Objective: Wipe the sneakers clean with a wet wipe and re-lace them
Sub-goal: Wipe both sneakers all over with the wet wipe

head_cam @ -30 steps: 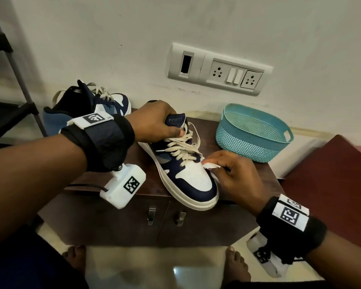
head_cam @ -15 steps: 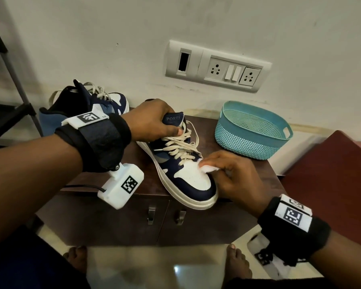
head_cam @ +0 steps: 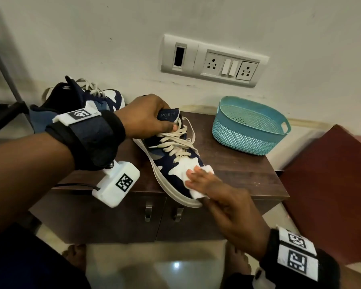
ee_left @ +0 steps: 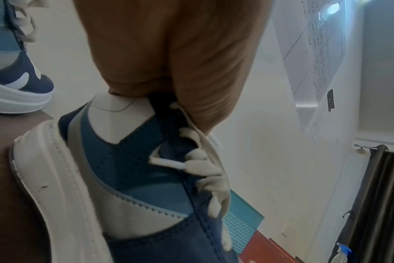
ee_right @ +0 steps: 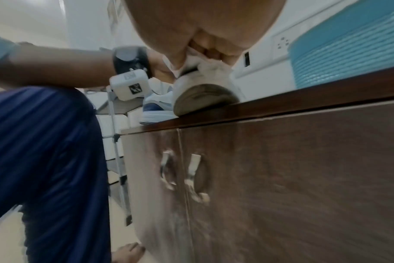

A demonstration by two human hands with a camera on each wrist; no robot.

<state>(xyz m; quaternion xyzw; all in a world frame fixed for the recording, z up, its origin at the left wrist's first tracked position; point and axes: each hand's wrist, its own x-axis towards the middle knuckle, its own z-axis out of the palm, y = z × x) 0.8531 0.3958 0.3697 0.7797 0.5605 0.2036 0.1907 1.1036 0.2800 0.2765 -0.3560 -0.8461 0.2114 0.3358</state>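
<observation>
One wipe under right hand, on sneaker toe

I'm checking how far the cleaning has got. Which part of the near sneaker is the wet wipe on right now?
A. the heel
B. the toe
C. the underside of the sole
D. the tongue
B: in the head view the right hand presses the wet wipe flat on the toe of the sneaker, while the left hand grips the tongue.
</observation>
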